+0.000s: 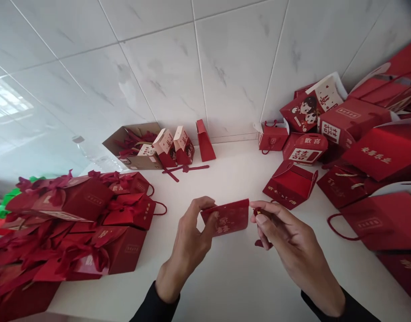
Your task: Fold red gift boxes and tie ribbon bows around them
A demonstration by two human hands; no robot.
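Observation:
My left hand [195,228] is closed on a small flat-looking red gift box [234,220] with pale printed characters, held above the white table between fingers and thumb. Close to its right end, my right hand [286,237] pinches a dark red ribbon [258,212] with a gold mark on it. A dark red tail shows below those fingers. Whether the ribbon touches the box I cannot tell. Beyond my hands, two upright small boxes with cartoon figures, one a cartoon gift box [184,145], stand beside a narrow red box [205,141]. Loose dark red ribbons [185,168] lie in front of them.
A brown cardboard carton [140,162] holding ribbons stands against the tiled wall [232,67]. Red boxes with bows [127,210] are piled at left on the white table [237,167]. More red gift boxes [388,150] are heaped at right, with a clear plastic bottle [94,156] behind the left pile.

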